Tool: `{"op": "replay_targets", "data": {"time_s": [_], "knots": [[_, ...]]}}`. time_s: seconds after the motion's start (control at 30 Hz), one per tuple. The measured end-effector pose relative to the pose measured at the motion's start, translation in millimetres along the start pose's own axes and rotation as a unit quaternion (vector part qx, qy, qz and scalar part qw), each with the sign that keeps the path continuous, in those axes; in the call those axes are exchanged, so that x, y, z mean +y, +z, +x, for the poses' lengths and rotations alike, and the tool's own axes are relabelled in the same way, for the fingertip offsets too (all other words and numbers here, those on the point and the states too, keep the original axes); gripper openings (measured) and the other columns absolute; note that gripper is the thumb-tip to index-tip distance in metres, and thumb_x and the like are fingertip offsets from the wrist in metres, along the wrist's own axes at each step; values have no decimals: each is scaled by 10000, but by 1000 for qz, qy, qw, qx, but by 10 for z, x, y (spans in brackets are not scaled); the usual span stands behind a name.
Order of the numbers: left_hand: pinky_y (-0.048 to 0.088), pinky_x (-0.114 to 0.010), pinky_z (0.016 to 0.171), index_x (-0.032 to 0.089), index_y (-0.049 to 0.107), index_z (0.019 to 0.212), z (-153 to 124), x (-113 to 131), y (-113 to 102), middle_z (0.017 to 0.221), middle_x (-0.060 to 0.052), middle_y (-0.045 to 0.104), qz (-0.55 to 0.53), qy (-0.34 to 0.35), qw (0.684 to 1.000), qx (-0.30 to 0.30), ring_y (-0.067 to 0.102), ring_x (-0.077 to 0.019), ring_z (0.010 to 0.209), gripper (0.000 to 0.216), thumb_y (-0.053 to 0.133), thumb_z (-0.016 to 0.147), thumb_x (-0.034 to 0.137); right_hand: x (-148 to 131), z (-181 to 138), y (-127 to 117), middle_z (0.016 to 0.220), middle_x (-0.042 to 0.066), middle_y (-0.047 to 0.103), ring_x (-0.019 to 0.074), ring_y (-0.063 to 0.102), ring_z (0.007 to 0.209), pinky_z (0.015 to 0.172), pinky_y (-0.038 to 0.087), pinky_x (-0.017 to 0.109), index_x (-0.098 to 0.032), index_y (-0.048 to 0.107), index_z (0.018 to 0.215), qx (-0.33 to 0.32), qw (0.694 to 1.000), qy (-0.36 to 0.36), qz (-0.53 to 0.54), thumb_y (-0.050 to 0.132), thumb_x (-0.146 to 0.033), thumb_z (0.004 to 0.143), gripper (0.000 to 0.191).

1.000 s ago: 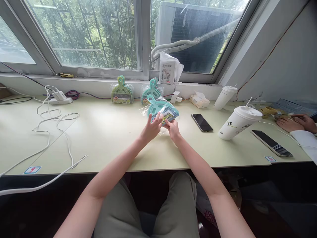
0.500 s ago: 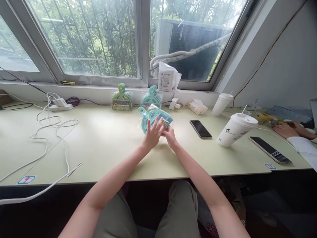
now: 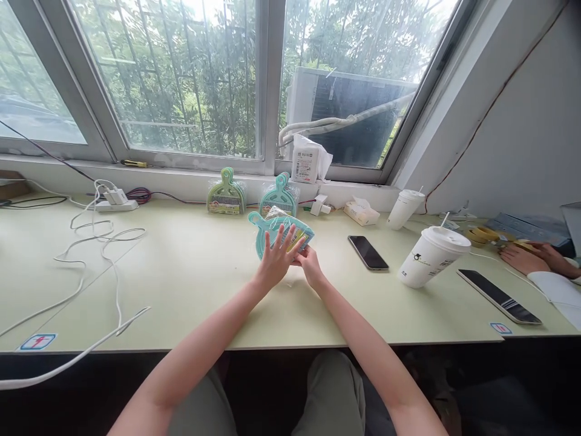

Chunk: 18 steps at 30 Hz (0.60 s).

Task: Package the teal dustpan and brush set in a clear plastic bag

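On the pale green desk (image 3: 190,272), straight ahead in the head view, both hands are up on a teal dustpan set (image 3: 276,232) sealed in clear plastic wrap. It sits tilted just above the desktop, handle pointing up and to the left, between the person and the window sill. Left hand (image 3: 275,260) — fingers fanned wide, flat against the near face of the pack. Right hand (image 3: 310,264) — tucked under the lower right edge, fingers curled in and pinching the wrap there; exactly how tight the pinch is, I cannot tell.

How far along? The wrap looks whole, the label card is in place inside it, nothing has come out — so my reading is that the pack is in hand and being worked at its edge, with any opening not yet done.

Behind it, two more wrapped sets lean against the wall below the sill: a green dustpan set (image 3: 226,194) and, just beside it, a second teal set (image 3: 278,197), neither touched. Off to the right lie a dark phone (image 3: 368,252), a lidded paper cup (image 3: 431,257) with a straw, and a second phone (image 3: 498,296). White cables (image 3: 97,239) loop across the left of the desk. At the far right edge, another person's hands (image 3: 533,257) rest on the desktop, well apart.
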<state>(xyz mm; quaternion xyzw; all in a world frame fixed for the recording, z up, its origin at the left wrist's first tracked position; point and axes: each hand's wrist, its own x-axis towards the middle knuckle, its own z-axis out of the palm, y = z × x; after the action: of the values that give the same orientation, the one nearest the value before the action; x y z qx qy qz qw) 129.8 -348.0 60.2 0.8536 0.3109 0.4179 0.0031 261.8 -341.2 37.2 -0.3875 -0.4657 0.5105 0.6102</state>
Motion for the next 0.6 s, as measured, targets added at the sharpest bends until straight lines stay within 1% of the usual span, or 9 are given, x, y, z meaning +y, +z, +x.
{"op": "replay_targets", "data": {"time_s": [0.07,0.2,0.27,0.37,0.43,0.47,0.53,0.57,0.6], "knots": [[-120,-624,1091,370,365,1412,-24,5,1,1548,-6,189,30,-6,999,7,2,-284,1435,583,406,880,135,-16,9,-26,924,46,701,210,679,837,734,606,375,-188,606,1004,9,1000,-8,15,756,-357,672,401],[-18,-634,1102,282,355,1426,-51,-18,65,1560,-69,141,65,-86,993,53,-44,-283,1435,564,400,881,141,-12,42,-76,963,57,696,223,677,879,779,595,399,-184,605,969,32,998,-22,53,781,-370,649,410],[4,-634,1101,260,380,1407,-61,-18,99,1555,-93,164,64,-99,992,41,-28,-282,1437,534,384,887,139,-3,55,-96,956,56,695,223,679,875,802,588,409,-183,603,964,52,996,-26,65,788,-370,639,417],[-41,-624,1097,297,415,1369,-72,10,108,1555,-79,178,32,-98,994,30,-7,-276,1440,492,404,895,168,4,70,-123,1004,58,686,222,677,892,827,582,408,-185,600,979,75,994,-32,80,787,-364,639,427],[-28,-606,1108,308,292,1430,-64,12,84,1572,-85,78,-21,-146,985,95,-38,-280,1439,588,496,880,268,-3,78,-141,1039,61,678,223,674,910,841,579,408,-187,597,979,83,992,-36,92,784,-358,643,421],[9,-592,1120,305,190,1462,-52,-3,70,1575,-95,16,-62,-187,970,145,-51,-283,1439,709,554,854,330,-11,80,-147,1050,62,676,225,672,920,843,579,409,-188,597,976,85,991,-38,98,785,-354,641,418],[134,-546,1134,303,30,1476,-18,-76,57,1573,-117,-23,-190,-277,915,226,3,-286,1442,926,641,790,419,-31,81,-150,1059,64,673,231,668,935,841,581,413,-186,598,967,86,990,-39,104,788,-348,637,414],[206,-521,1125,303,26,1472,0,-128,64,1570,-128,38,-278,-315,877,233,91,-289,1438,956,661,771,440,-40,79,-146,1061,66,672,235,665,942,838,582,416,-183,600,967,83,990,-38,103,787,-348,638,413],[271,-498,1106,293,82,1465,14,-183,84,1552,-137,152,-376,-344,834,213,206,-294,1413,932,672,761,448,-45,75,-139,1058,69,672,239,663,946,836,582,420,-180,602,967,81,991,-38,100,784,-349,641,410]]}}
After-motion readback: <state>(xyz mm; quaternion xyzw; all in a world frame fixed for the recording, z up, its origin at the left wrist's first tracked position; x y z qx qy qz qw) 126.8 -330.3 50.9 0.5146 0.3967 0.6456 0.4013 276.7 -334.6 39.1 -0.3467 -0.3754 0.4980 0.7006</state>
